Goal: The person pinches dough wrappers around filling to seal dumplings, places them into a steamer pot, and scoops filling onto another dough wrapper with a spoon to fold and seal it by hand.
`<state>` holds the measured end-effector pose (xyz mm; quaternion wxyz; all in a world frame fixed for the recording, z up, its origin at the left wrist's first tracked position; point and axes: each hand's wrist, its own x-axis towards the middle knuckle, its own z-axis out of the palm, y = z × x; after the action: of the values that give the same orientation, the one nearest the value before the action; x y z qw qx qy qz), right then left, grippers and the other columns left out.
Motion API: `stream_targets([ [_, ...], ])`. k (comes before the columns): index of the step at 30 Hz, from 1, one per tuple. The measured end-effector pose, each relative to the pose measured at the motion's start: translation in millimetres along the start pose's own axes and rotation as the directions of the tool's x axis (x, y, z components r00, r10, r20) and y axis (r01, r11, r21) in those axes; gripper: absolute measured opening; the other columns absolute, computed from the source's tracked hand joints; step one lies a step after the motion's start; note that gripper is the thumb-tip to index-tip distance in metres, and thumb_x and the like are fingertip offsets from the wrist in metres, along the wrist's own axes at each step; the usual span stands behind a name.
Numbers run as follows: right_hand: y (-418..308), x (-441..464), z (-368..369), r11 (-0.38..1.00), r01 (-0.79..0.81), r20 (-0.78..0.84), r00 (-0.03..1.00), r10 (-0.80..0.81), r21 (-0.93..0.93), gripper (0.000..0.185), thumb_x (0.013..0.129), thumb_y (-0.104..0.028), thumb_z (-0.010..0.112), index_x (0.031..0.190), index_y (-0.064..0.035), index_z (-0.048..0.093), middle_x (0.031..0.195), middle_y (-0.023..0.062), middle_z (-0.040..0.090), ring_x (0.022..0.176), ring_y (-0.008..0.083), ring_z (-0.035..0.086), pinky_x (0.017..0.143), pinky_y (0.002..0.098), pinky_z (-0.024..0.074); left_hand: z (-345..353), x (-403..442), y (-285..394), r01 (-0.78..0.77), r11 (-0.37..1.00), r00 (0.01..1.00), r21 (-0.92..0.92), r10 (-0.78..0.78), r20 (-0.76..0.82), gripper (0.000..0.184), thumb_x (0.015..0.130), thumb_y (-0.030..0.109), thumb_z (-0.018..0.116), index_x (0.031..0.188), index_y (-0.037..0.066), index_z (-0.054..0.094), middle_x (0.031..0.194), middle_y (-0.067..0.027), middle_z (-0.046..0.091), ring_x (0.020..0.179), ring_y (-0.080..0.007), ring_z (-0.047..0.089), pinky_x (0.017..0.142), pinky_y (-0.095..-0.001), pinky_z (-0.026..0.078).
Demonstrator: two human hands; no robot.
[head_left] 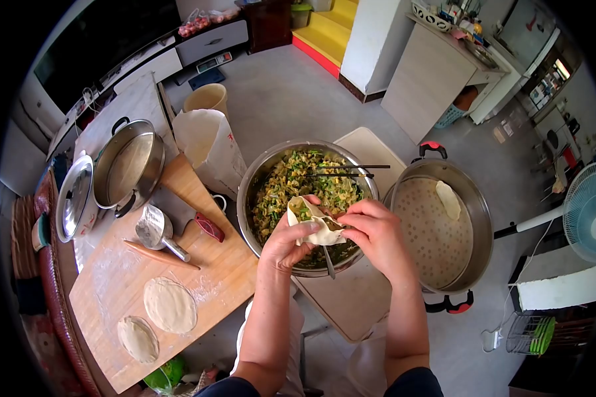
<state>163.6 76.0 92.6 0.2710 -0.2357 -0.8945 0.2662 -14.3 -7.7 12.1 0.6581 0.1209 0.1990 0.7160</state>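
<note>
Above a metal bowl of chopped green and yellow filling [285, 188], my left hand [287, 243] cradles a partly folded dumpling [321, 231] with filling showing at its open side. My right hand [373, 233] pinches the dumpling's right edge between thumb and fingertips. Behind it, the handle of a metal spoon [329, 261] leans in the bowl. A pair of dark chopsticks [351, 171] rests across the bowl's right rim. To the right, a steamer pot [478, 264] holds one folded dumpling [448, 200] on its perforated tray.
At left, a floured wooden board [225, 278] bears two flat dough rounds [170, 305], a rolling pin [160, 254] and a metal scoop [154, 228]. Beyond are an empty steamer tier [155, 162], a lid [75, 198] and a white sack [208, 149]. A fan [586, 212] stands far right.
</note>
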Motion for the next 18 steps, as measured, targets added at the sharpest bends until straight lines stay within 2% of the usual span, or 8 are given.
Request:
stream_targets([
  [5,-13,14,-15,0.976,0.067,0.173,0.985,-0.030,-0.210,0.039,0.071,-0.008,0.081,0.108,-0.0033,0.070,0.103,0.0078,0.065,0.096,0.0282,0.063,0.083,0.0389,0.0524,-2,-2,4,-0.020,1.000,1.000,-0.020,0.020,0.010,0.051,0.079,-0.008,0.065,0.125,0.006,0.050,0.113,-0.0134,0.064,0.107,-0.0284,0.066,0.092,-0.0438,0.058],
  [11,-39,52,-35,0.914,0.196,0.336,0.939,-0.071,-0.356,0.034,0.072,-0.014,0.080,0.103,-0.0065,0.069,0.097,0.0057,0.063,0.097,0.0265,0.063,0.081,0.0413,0.0530,-13,-6,12,-0.078,0.992,0.997,-0.103,0.080,0.018,0.050,0.079,-0.006,0.065,0.125,0.006,0.050,0.115,-0.0156,0.064,0.113,-0.0347,0.065,0.097,-0.0489,0.056],
  [12,-44,59,-37,0.888,0.210,0.321,0.944,-0.076,-0.409,0.030,0.073,-0.013,0.080,0.100,-0.0057,0.070,0.096,0.0063,0.064,0.095,0.0273,0.064,0.080,0.0408,0.0531,-11,-6,15,-0.084,0.989,0.995,-0.122,0.089,0.036,0.050,0.079,-0.006,0.065,0.124,0.007,0.049,0.117,-0.0169,0.064,0.113,-0.0357,0.065,0.097,-0.0497,0.056],
  [14,-56,71,-35,0.902,0.214,0.169,0.973,-0.160,-0.376,0.027,0.073,-0.012,0.080,0.097,-0.0048,0.071,0.095,0.0065,0.065,0.093,0.0273,0.065,0.078,0.0401,0.0533,-6,-15,25,-0.132,0.980,0.989,-0.148,0.140,0.043,0.050,0.079,-0.006,0.065,0.124,0.008,0.049,0.119,-0.0194,0.064,0.114,-0.0377,0.064,0.098,-0.0512,0.055],
  [16,-69,91,-19,0.924,0.253,0.045,0.967,-0.251,-0.286,0.019,0.074,-0.009,0.079,0.090,-0.0027,0.072,0.092,0.0076,0.066,0.088,0.0275,0.065,0.076,0.0389,0.0530,0,-30,39,-0.164,0.980,0.986,-0.115,0.165,0.004,0.047,0.081,-0.003,0.063,0.124,0.011,0.049,0.124,-0.0265,0.062,0.117,-0.0402,0.063,0.100,-0.0551,0.053],
  [18,-80,113,6,0.936,0.307,-0.012,0.949,-0.314,-0.169,0.010,0.075,-0.003,0.077,0.083,-0.0021,0.071,0.086,0.0087,0.064,0.083,0.0263,0.064,0.072,0.0370,0.0516,-13,-38,48,-0.163,0.960,0.979,-0.229,0.186,0.086,0.047,0.085,-0.004,0.060,0.128,0.009,0.048,0.125,-0.0289,0.061,0.121,-0.0418,0.060,0.103,-0.0556,0.051],
])
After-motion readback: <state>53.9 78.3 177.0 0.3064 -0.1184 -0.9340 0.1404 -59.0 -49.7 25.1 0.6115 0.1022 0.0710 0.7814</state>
